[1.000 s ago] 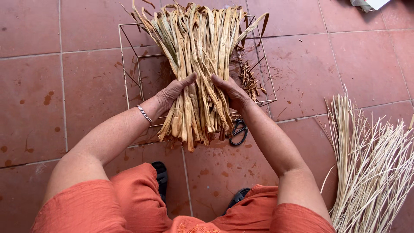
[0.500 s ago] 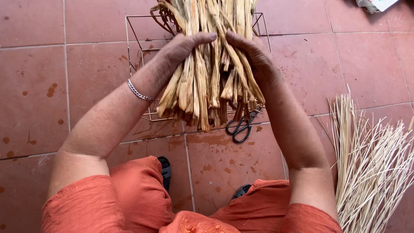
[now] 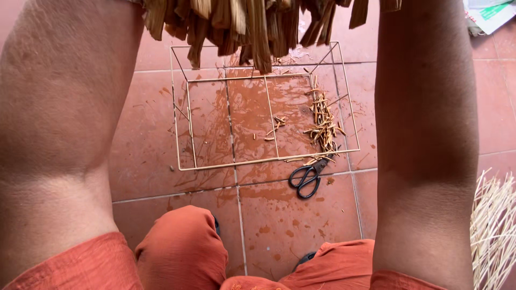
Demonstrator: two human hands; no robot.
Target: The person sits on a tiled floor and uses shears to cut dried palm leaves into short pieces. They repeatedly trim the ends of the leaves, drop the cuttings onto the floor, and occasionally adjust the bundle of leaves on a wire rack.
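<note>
A bundle of flat, dried tan strips (image 3: 252, 27) hangs at the top of the view, lifted above the floor, and only its ragged lower ends show. My left forearm (image 3: 64, 107) and my right forearm (image 3: 424, 107) rise on either side of it. Both hands are above the top edge and hidden. Below the bundle a thin wire frame box (image 3: 180, 134) stands on the red floor tiles. Inside the frame lie a wet patch and a pile of short cut strip scraps (image 3: 322, 126).
Black scissors (image 3: 306, 177) lie on the tile just in front of the wire frame. A sheaf of pale thin straws (image 3: 494, 225) lies at the right edge. White and green paper (image 3: 489, 13) sits at the top right. My orange-clad knees (image 3: 183, 247) fill the bottom.
Both arms have lifted the strip bundle up off the wire frame and towards the camera. My hands have passed out of view and the frame's wet floor and scraps are uncovered.
</note>
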